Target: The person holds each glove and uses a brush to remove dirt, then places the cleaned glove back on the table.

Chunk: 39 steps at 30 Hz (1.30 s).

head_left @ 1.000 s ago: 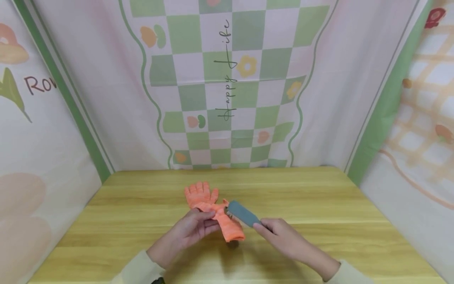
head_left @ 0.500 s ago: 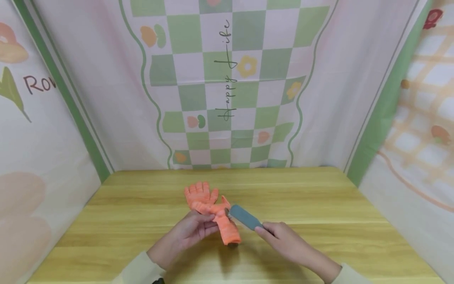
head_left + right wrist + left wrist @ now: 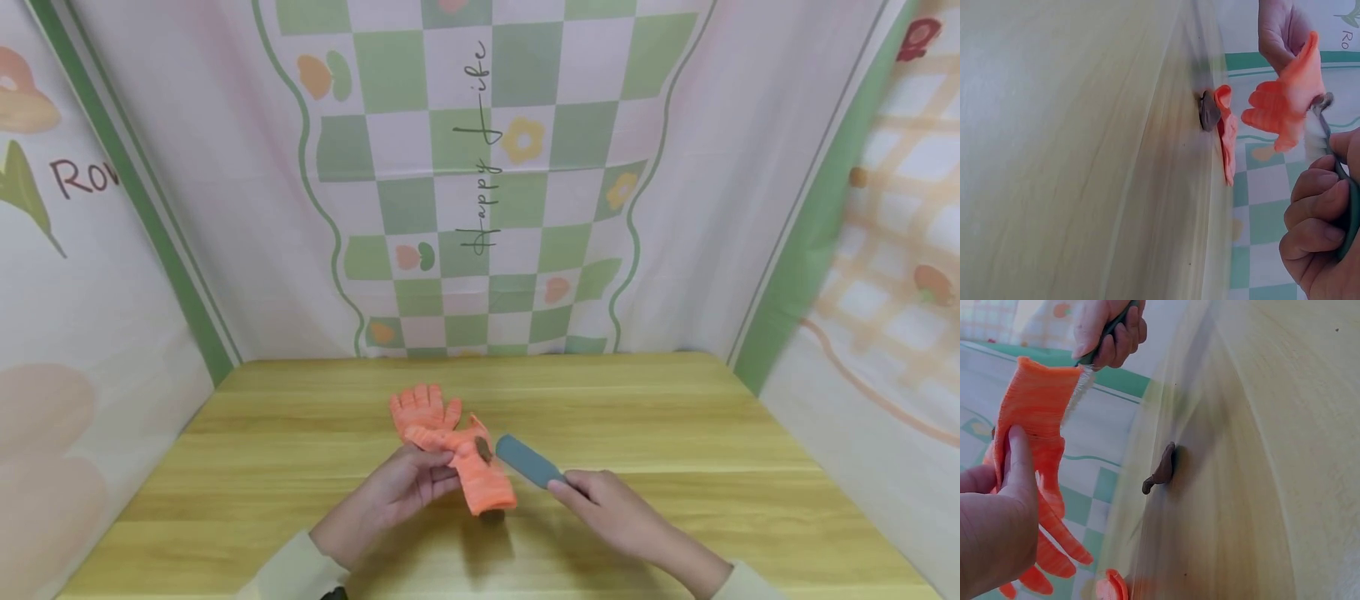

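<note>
My left hand point(image 3: 412, 487) pinches an orange knit glove point(image 3: 487, 487) between thumb and fingers, holding it above the table. A brown, mud-like clump point(image 3: 483, 449) sticks to the glove's face. In my right hand point(image 3: 611, 512) is a brush point(image 3: 528, 461) with a blue-green handle, its head just right of the clump. White bristles point(image 3: 1079, 394) show behind the cuff in the left wrist view. The right wrist view has curled fingers point(image 3: 1316, 222) around the brush's handle. Another orange glove point(image 3: 422, 410) lies on the table behind, fingers pointing away.
A dark brown lump point(image 3: 1163, 469) lies on the wood-grain table point(image 3: 637, 417) beneath the held glove. Tiny dark specks dot the tabletop. Printed curtains point(image 3: 480, 192) close off the back and both sides.
The brush has drawn back slightly to the right from the held glove, uncovering the brown clump. The held glove's cuff shifted a little. The left hand and the other glove stayed put.
</note>
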Available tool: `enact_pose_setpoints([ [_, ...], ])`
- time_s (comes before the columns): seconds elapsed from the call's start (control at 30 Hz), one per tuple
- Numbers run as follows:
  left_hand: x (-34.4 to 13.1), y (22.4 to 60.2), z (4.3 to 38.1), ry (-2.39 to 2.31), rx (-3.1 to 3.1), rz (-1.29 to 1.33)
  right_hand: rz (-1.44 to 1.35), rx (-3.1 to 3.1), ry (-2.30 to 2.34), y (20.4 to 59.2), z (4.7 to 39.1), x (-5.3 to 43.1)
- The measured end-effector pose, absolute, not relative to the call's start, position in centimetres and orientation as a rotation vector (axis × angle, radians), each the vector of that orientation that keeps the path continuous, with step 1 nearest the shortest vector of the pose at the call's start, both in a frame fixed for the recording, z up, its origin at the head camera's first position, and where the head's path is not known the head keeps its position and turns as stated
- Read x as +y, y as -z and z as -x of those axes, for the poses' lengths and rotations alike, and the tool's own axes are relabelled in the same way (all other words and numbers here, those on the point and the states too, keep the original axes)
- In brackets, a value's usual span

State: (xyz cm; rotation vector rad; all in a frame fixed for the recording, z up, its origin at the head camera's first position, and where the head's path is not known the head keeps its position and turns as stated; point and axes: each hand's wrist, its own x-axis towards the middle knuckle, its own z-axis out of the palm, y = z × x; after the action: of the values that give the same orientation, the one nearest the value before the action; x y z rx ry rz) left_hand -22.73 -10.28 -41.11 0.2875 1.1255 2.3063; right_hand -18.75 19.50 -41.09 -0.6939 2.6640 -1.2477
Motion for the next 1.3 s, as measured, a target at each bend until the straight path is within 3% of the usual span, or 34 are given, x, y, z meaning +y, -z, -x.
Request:
enact_pose_setpoints([
  [0.5,-10.1,41.1,22.9,-2.251,1.109,-0.303,0.750,2.665,1.351,38.2,19.3,18.5],
  [1.3,-9.8,41.2,23.0,-2.249,1.125,-0.304,0.730,2.646,1.252,40.1,19.0,18.1],
])
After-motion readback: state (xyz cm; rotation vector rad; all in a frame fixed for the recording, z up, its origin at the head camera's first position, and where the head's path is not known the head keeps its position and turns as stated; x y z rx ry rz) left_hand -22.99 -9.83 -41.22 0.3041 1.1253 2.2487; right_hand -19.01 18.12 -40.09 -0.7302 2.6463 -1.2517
